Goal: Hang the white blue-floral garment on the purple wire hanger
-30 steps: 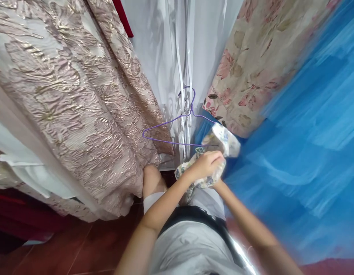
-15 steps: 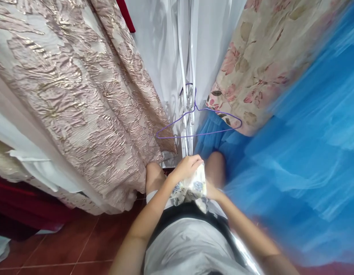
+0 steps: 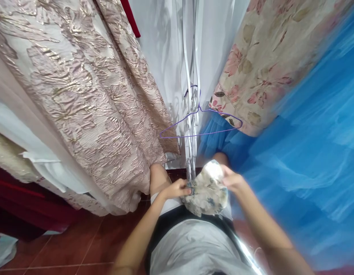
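A crumpled piece of white floral cloth (image 3: pixel 207 194) with grey-blue flowers is spread between my hands above my lap. My left hand (image 3: pixel 178 188) pinches its left edge between thumb and fingers. At the upper right edge, my right hand (image 3: pixel 231 178) grips the same cloth, slightly blurred. Beyond the cloth, a thin purple clothes hanger (image 3: pixel 200 135) hangs bare on white strips (image 3: pixel 186 49); neither hand touches it.
Pink and gold brocade fabric (image 3: pixel 88 88) hangs close on the left. On the right hang a floral beige cloth (image 3: pixel 251 72) and blue tulle (image 3: pixel 297 168). White drapery (image 3: pixel 156 46) is behind the hanger. Red floor tiles (image 3: pixel 94 244) show at lower left.
My hands have moved apart, and the cloth, bunched between them before, is now opened out wider. My right hand has come up and to the right into clear view.
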